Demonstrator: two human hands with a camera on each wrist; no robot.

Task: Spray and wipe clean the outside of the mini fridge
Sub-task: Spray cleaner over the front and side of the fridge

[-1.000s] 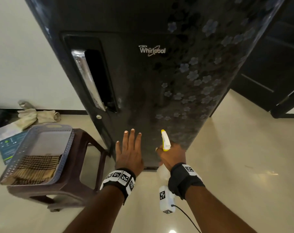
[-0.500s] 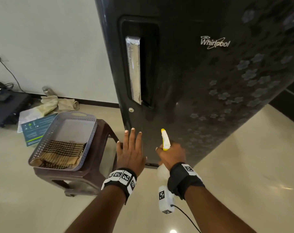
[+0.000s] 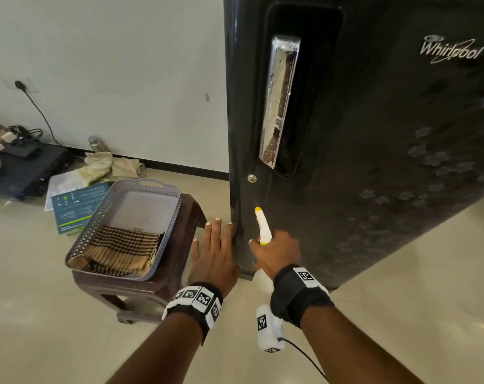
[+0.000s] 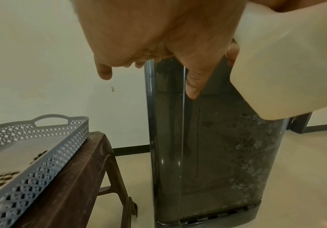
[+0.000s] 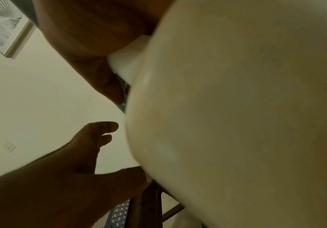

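Head view: person stood in front of the dark mini fridge (image 3: 373, 134), Whirlpool badge at upper right. Right hand (image 3: 277, 252) grasped a spray bottle (image 3: 264, 227), yellow nozzle aimed at the door's lower left edge, near the lock. Left hand (image 3: 214, 252) hovered flat, fingers straight, holding nothing, btwn stool (image 3: 177, 261) and fridge corner. Droplets beaded on the chrome handle (image 3: 279, 101), so some spraying looked done; wiping looked not yet begun, since the checked cloth (image 3: 119, 252) lay folded in the grey basket (image 3: 141, 187) on the stool.

Left wrist view: fingers (image 4: 193, 80) hung loose and released w/ the fridge's left front corner beyond; faint run marks streaked the door. Bottle body filled the upper right.

Right wrist view: pale bottle blocked most of the frame; fingers wrapped its neck.

Vs. the earlier frames: camera swung left, so the fridge sat further right and the stool, basket and floor clutter came more into sight. Both hands kept nearly the same pose.
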